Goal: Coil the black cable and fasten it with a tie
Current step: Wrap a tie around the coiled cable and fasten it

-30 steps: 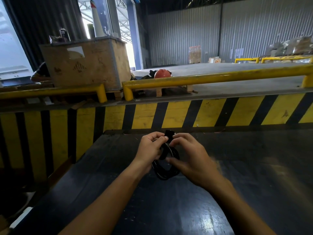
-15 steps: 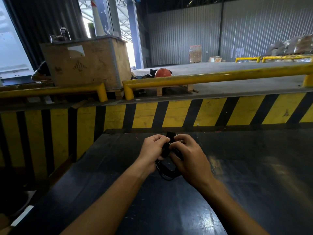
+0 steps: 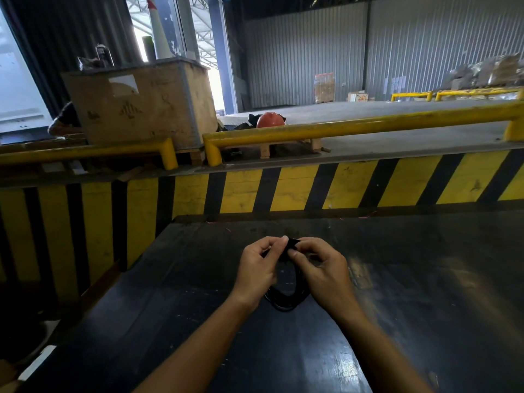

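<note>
Dim interior, blown-out doorway (image 3: pixel 215 80) backlight

The dark, glossy, scuffed flat surface (image 3: pixel 425 293) runs up to a yellow-and-black striped barrier. The coiled black cable's (image 3: pixel 286 303) lower loop seems to rest on it; contact is unclear.

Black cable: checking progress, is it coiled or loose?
Coiled: the black cable hangs as bundled loops, pinched at top by left hand and right hand.
</note>
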`<action>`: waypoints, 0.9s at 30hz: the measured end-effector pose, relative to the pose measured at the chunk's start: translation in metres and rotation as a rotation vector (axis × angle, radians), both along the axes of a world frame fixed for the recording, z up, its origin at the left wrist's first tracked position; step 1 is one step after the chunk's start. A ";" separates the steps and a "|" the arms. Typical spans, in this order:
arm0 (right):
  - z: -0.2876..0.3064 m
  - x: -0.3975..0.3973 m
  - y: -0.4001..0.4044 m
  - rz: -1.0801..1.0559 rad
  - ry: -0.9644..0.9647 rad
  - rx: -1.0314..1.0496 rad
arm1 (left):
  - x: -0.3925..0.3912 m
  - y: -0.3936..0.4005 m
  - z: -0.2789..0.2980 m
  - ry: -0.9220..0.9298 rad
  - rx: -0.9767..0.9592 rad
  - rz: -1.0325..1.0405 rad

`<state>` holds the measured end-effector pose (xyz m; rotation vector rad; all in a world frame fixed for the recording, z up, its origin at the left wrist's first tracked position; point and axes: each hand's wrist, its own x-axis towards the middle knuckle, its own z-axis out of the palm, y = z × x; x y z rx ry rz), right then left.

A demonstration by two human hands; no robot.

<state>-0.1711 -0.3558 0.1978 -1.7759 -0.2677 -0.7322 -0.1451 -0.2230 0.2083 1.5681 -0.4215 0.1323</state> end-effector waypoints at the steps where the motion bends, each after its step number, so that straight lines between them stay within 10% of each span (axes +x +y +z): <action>1: -0.002 -0.001 0.000 -0.019 -0.025 -0.018 | -0.002 0.000 -0.003 0.000 0.001 0.008; 27: -0.060 -0.010 -0.011 -0.025 -0.246 -0.539 | -0.009 -0.004 -0.029 0.476 0.053 0.027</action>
